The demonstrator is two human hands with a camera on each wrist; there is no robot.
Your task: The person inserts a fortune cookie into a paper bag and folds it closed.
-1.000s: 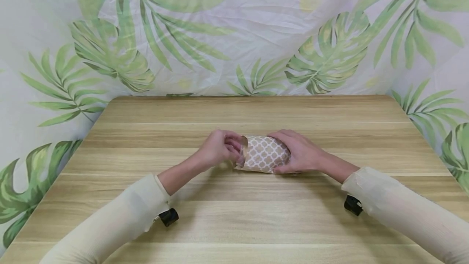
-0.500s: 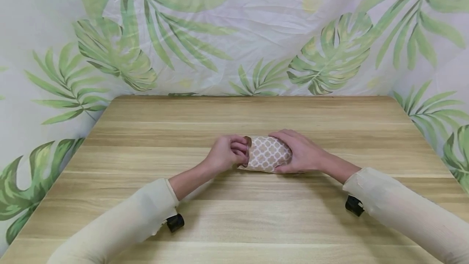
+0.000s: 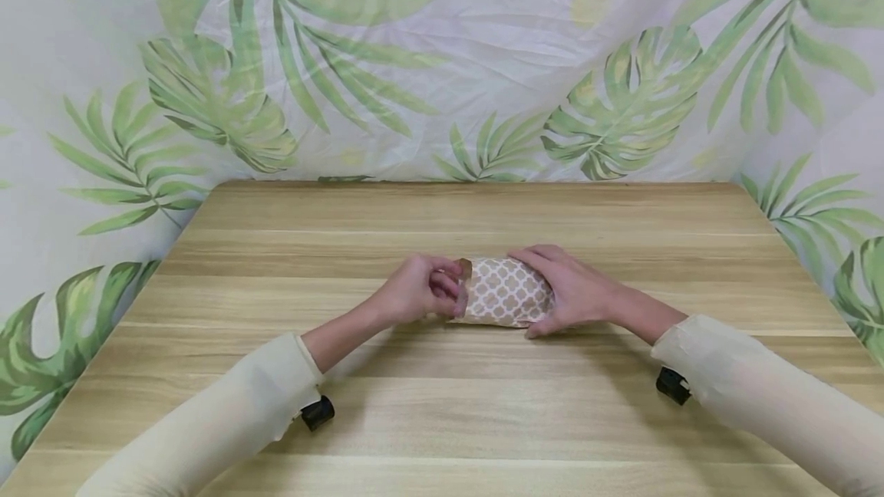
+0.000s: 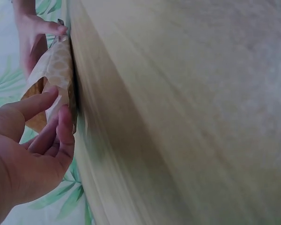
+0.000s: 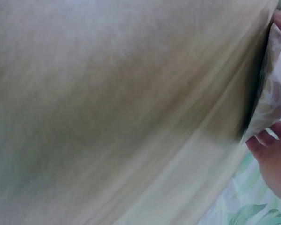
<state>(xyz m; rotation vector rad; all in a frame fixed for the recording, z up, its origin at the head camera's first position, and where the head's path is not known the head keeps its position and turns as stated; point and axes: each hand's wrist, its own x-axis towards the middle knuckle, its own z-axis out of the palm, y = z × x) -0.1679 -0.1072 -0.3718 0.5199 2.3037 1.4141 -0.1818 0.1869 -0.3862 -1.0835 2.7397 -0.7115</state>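
Note:
A paper bag [image 3: 507,291] with a tan and white lattice print lies sideways mid-table, its brown-lined mouth facing left. My left hand [image 3: 421,287] is at that mouth. In the left wrist view the left hand [image 4: 30,150] pinches the rim of the bag [image 4: 58,70] between thumb and fingers. My right hand [image 3: 576,290] spans the bag's other end, thumb on the near side and fingers on the far side. In the right wrist view the right hand [image 5: 274,157] holds the end of the bag [image 5: 274,89]. The bag's inside is mostly hidden.
A wood-grain table [image 3: 456,405] spreads around the hands. Behind it hangs a white cloth [image 3: 483,44] printed with green leaves. A small black camera [image 3: 318,413] sits under the left sleeve and a matching camera [image 3: 672,386] under the right.
My left hand moved right toward the bag's mouth, then drew slightly back left. The right thumb shifted a little nearer me and to the right. The bag slid slightly right.

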